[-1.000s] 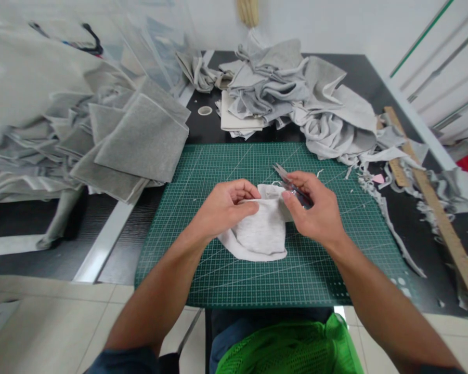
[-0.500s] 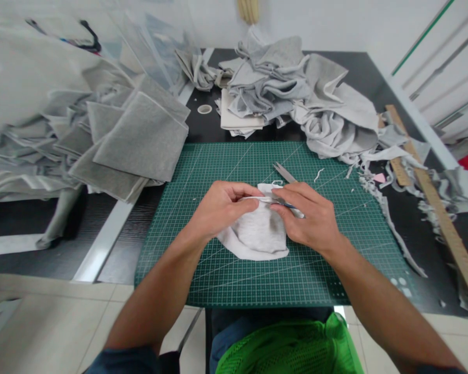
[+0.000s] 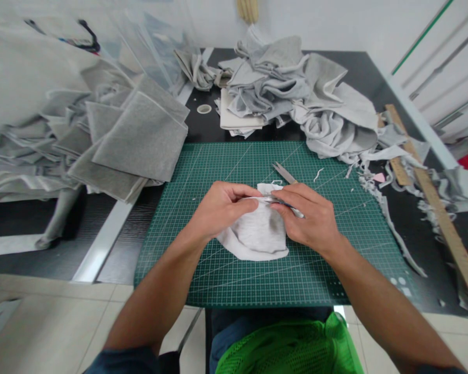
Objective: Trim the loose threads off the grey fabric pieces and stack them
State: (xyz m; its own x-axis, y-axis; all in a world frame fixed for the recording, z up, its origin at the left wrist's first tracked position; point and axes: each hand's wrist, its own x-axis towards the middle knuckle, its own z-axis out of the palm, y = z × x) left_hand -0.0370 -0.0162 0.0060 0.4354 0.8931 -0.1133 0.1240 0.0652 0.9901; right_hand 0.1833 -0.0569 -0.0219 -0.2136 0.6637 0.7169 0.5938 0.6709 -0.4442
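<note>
A light grey piece of fabric lies folded on the green cutting mat, its upper edge raised between my hands. My left hand pinches that edge between thumb and fingers. In my right hand is a slim metal tool, its tip at the fabric edge by my left fingertips; the fingers cover most of it, so its exact kind cannot be made out. A pair of scissors rests on the mat just beyond my right hand, blades pointing away to the left, handles hidden.
Grey fabric pieces are stacked at the left. A heap of grey cloth stands at the back, beside a white tape roll. Along the right lie a wooden ruler and fabric scraps. A thread bit is on the mat.
Almost nothing differs. The tool in my right hand has tilted very slightly at the fabric edge; both hands keep their places and their hold.
</note>
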